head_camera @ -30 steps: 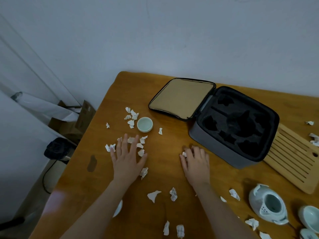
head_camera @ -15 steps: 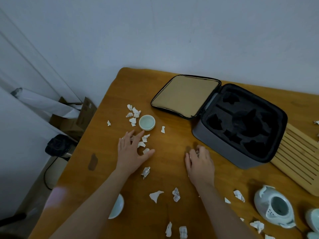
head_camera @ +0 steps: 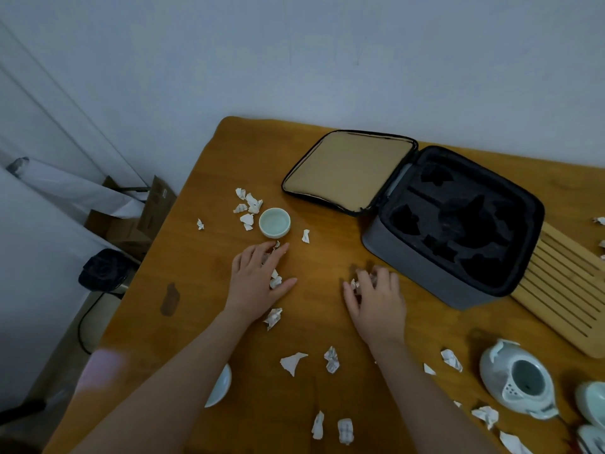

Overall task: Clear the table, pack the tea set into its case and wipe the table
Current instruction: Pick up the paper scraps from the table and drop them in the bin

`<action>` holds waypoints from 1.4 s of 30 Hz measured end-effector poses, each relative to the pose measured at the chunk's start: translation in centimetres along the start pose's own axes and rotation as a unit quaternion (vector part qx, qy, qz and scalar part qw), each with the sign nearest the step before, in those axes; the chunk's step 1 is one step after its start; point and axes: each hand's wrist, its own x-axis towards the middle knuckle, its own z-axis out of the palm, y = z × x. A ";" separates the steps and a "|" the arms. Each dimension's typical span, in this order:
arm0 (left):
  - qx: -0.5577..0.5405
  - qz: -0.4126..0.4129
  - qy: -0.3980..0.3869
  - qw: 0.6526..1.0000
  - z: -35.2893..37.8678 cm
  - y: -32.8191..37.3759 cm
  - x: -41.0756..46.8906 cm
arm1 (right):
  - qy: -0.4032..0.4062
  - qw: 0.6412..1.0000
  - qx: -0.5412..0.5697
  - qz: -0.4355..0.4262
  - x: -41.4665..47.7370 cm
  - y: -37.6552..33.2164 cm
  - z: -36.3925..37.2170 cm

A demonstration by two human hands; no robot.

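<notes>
Several white paper scraps litter the wooden table. My left hand lies palm down just below a pale green teacup, its fingers curling over a few scraps. My right hand rests in front of the open grey case with its fingers closed around scraps. The case's black foam holds nothing, and its tan-lined lid lies flat to the left. A pale teapot without a lid stands at the lower right. A white saucer shows beside my left forearm.
A slatted bamboo tray lies right of the case. More cups sit at the right edge. Loose scraps lie between my forearms. Left of the table are cardboard boxes and a black bin on the floor.
My left hand has slid right and curled over scraps below the teacup. My right hand's fingers have bunched around scraps near the case. The view has shifted slightly.
</notes>
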 end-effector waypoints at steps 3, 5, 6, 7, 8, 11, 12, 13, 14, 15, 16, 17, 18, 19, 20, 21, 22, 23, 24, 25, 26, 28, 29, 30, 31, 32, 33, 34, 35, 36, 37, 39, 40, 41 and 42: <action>-0.006 0.012 0.020 1.000 -0.1 0.1 0.6 | 0.012 0.999 0.018 -0.032 -0.1 0.1 -0.3; -0.020 0.025 0.030 0.999 0.1 0.2 0.8 | 0.018 0.998 0.030 -0.045 -0.2 0.2 -0.5; -0.025 0.028 0.037 0.999 0.1 0.3 0.9 | 0.016 0.998 0.031 -0.050 -0.2 0.2 -0.6; -0.029 0.029 0.046 0.998 0.2 0.3 0.9 | 0.011 0.998 0.028 -0.052 -0.3 0.1 -0.7; -0.032 0.031 0.054 0.998 0.3 0.3 0.9 | 0.006 0.998 0.020 -0.052 -0.3 0.0 -0.6; -0.030 0.022 0.061 0.997 0.5 0.5 0.9 | -0.005 0.999 -0.016 -0.042 -0.4 -0.2 -0.4; -0.023 0.015 0.057 0.998 0.4 0.7 0.9 | -0.007 0.999 -0.025 -0.043 -0.4 -0.2 -0.3; -0.011 0.012 0.051 0.999 0.3 0.9 1.0 | -0.008 0.998 -0.028 -0.047 -0.4 -0.2 -0.3; 0.005 0.014 0.044 0.999 0.2 1.0 1.0 | -0.009 0.998 -0.028 -0.054 -0.4 -0.2 -0.2; 0.020 0.018 0.030 0.999 0.0 1.2 1.1 | -0.008 0.998 -0.028 -0.062 -0.3 -0.2 -0.2; 0.032 0.023 0.014 0.999 -0.2 1.4 1.2 | -0.007 0.997 -0.028 -0.071 -0.3 -0.2 -0.1; 0.043 0.029 -0.004 0.999 -0.4 1.6 1.4 | -0.004 0.996 -0.028 -0.080 -0.3 -0.2 -0.1; 0.052 0.036 -0.022 0.998 -0.5 1.8 1.6 | 0.001 0.996 -0.025 -0.090 -0.3 -0.2 0.0; 0.063 0.044 -0.040 0.996 -0.8 1.9 1.8 | 0.008 0.995 -0.021 -0.102 -0.2 -0.2 0.0; 0.078 0.051 -0.058 0.994 -1.0 2.1 2.1 | 0.014 0.993 -0.016 -0.115 -0.2 -0.2 0.1; 0.093 0.057 -0.074 0.991 -1.3 2.2 2.3 | 0.021 0.992 -0.010 -0.128 -0.2 -0.2 0.3; 0.105 0.060 -0.089 0.989 -1.5 2.3 2.6 | 0.026 0.990 -0.003 -0.137 -0.3 -0.1 0.4; 0.111 0.059 -0.101 0.987 -1.7 2.4 2.8 | 0.029 0.989 0.003 -0.145 -0.3 -0.1 0.5; 0.111 0.055 -0.110 0.986 -1.9 2.4 2.9 | 0.031 0.988 0.006 -0.151 -0.3 -0.1 0.5; 0.106 0.048 -0.116 0.986 -2.1 2.5 3.1 | 0.031 0.987 0.011 -0.156 -0.3 -0.2 0.5; 0.096 0.039 -0.118 0.988 -2.2 2.7 3.1 | 0.030 0.987 0.017 -0.160 -0.3 -0.2 0.4; 0.059 0.010 -0.118 0.991 -2.4 3.0 3.0 | 0.008 0.987 0.028 -0.161 0.0 -0.3 0.2; 0.039 -0.007 -0.115 0.993 -2.4 3.2 2.7 | -0.014 0.988 0.032 -0.152 0.2 -0.3 -0.2; 0.020 -0.022 -0.106 0.994 -2.5 3.6 2.4 | -0.043 0.989 0.035 -0.136 0.4 -0.3 -0.5; 0.003 -0.033 -0.091 0.995 -2.7 4.0 2.0 | -0.076 0.990 0.048 -0.109 0.7 -0.3 -1.0; -0.015 -0.042 -0.074 0.996 -2.7 4.3 1.8 | -0.109 0.989 0.075 -0.067 1.0 -0.3 -1.6; -0.032 -0.046 -0.053 0.997 -3.0 4.8 1.5 | -0.124 0.986 0.108 -0.020 1.1 -0.2 -2.0; -0.047 -0.048 -0.035 0.997 -3.3 5.4 1.3 | -0.119 0.981 0.152 0.036 1.0 0.1 -2.3; -0.059 -0.046 -0.020 0.997 -3.7 6.2 1.1 | -0.106 0.970 0.203 0.084 0.8 0.2 -2.9; -0.070 -0.041 -0.006 0.997 -4.0 6.9 0.8 | -0.086 0.956 0.253 0.120 0.6 0.3 -3.6; -0.083 -0.036 0.010 0.996 -4.4 7.8 0.5 | -0.067 0.940 0.300 0.151 0.4 0.4 -4.3; -0.122 -0.030 0.036 0.991 -5.0 9.7 -0.5 | -0.036 0.900 0.378 0.212 -0.3 0.7 -5.7; -0.140 -0.029 0.042 0.989 -5.1 10.8 -1.1 | -0.027 0.879 0.409 0.245 -0.7 0.9 -6.4; -0.155 -0.029 0.044 0.987 -5.2 11.8 -1.7 | -0.023 0.856 0.436 0.275 -1.1 1.1 -6.9; -0.169 -0.032 0.045 0.984 -5.1 12.9 -2.4 | -0.020 0.834 0.462 0.301 -1.5 1.5 -7.5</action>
